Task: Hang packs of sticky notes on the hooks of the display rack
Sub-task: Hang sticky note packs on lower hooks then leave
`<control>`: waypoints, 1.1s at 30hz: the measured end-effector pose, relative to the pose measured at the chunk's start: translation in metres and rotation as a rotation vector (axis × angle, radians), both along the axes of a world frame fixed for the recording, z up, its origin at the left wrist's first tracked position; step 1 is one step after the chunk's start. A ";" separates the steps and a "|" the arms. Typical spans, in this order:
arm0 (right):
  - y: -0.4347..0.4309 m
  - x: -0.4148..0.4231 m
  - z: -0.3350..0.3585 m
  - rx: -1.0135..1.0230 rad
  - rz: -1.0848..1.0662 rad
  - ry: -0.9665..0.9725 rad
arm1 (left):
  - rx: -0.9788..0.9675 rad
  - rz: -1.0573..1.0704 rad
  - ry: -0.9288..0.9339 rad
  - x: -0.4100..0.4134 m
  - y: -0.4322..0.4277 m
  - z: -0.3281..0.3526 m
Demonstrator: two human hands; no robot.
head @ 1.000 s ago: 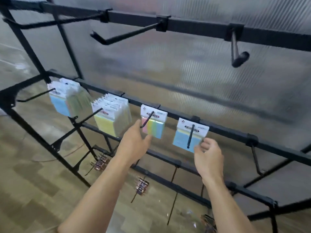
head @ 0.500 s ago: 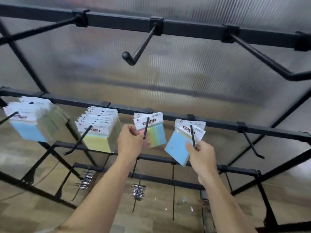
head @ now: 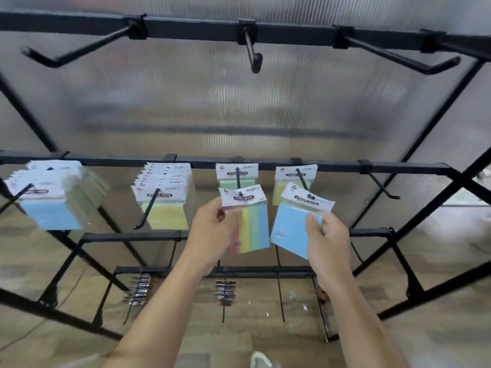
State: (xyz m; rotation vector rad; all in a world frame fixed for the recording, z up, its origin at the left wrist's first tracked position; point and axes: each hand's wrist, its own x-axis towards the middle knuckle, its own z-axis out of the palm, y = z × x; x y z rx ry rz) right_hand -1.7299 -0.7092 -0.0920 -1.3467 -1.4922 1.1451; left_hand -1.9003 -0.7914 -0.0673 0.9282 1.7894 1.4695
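Forearms rise from the lower edge of the view toward the display rack (head: 398, 166). The left hand (head: 212, 235) pinches the left edge of a striped pack (head: 252, 224) of pink, yellow, green and blue notes, just under its white header card. The pack hangs roughly upright, and the dark tip of a hook (head: 237, 179) shows at its hang hole. The right hand (head: 328, 240) grips the right edge of a blue pack (head: 291, 229), which sits tilted with its hang hole at the tip of the next hook (head: 301, 176).

Farther back on these two hooks, close to the middle rail, hang a green pack (head: 231, 181) and a yellow pack (head: 280, 192). To the left, two hooks carry a yellow-fronted stack (head: 164, 213) and a blue-fronted stack (head: 50, 216). Lower down, bunches of metal clips (head: 224, 290) hang on the bottom rail. Upper hooks (head: 253, 54) jut from the top rail. A ribbed translucent panel (head: 239, 102) stands behind the frame.
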 end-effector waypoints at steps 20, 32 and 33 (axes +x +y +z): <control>-0.057 0.175 0.007 -0.040 -0.429 0.060 | -0.098 -0.431 -0.110 0.146 0.034 -0.021; 0.029 0.395 -0.007 -0.051 -0.627 0.103 | -0.201 -0.664 -0.097 0.383 0.130 -0.036; 0.040 0.418 -0.007 -0.053 -0.642 0.101 | -0.204 -0.666 -0.098 0.407 0.139 -0.035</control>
